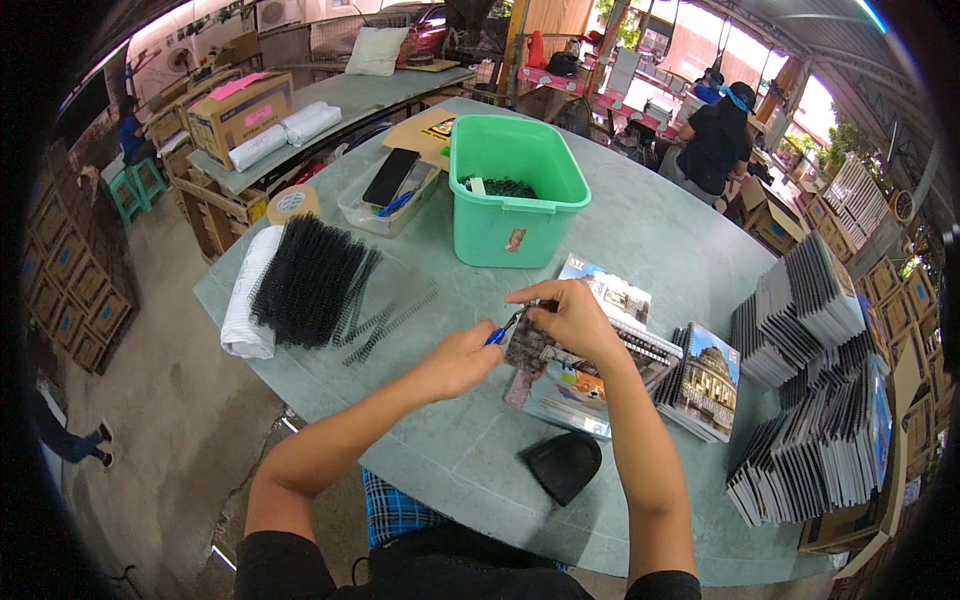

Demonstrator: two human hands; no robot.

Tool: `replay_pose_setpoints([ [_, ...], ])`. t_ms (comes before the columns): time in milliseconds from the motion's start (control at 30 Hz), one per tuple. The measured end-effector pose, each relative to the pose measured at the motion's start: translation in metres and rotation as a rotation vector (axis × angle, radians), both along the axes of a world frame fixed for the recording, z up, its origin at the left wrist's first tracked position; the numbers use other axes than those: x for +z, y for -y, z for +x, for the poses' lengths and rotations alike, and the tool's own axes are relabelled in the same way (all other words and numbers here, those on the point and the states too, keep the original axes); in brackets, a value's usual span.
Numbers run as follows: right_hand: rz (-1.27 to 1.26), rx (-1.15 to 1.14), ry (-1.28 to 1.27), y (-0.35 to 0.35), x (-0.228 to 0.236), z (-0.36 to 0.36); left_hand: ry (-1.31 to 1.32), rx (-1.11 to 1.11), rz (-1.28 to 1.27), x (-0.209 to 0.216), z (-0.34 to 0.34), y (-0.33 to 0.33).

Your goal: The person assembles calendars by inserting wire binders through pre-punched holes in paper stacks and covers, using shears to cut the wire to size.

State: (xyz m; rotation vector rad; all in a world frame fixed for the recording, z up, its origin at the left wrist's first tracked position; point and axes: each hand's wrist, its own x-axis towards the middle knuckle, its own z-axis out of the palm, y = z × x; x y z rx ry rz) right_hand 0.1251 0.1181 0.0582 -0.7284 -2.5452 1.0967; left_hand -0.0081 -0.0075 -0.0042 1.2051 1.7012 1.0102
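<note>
My left hand [462, 360] is closed round blue-handled pliers [497, 336], whose metal jaws point up toward my right fingertips. My right hand [577, 318] pinches the upper corner of a dark-covered notebook [536, 352], where the jaws meet it; the exact spot is hidden by the fingers. Under it lie more notebooks with picture covers [560, 393]. Just right of them is a small stack of spiral-bound notebooks [708, 383] with a domed building on the cover. Black spiral coils [312, 285] lie heaped at the left, a few loose ones [390, 328] beside the heap.
A green bin [512, 225] holding black coil pieces stands at the back. Near it are a plastic tray [375, 216], a phone [391, 178] and a tape roll [293, 204]. Stacked notebooks [815, 440] fill the right edge. A black pouch-like object [563, 467] lies in front.
</note>
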Motion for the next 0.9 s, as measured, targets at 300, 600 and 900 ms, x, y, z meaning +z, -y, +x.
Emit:
replay_pose_setpoints([
  [300, 0.232, 0.002, -0.179, 0.002, -0.011, 0.001, -0.517, -0.001, 0.143, 0.007, 0.0, -0.004],
  [600, 0.373, -0.179, -0.147, 0.003, -0.022, 0.0, 0.53, -0.144, -0.171, 0.015, -0.001, -0.004],
  [900, 0.333, -0.139, -0.381, -0.071, 0.035, -0.034, 0.003, -0.242, -0.043, -0.024, -0.009, -0.006],
])
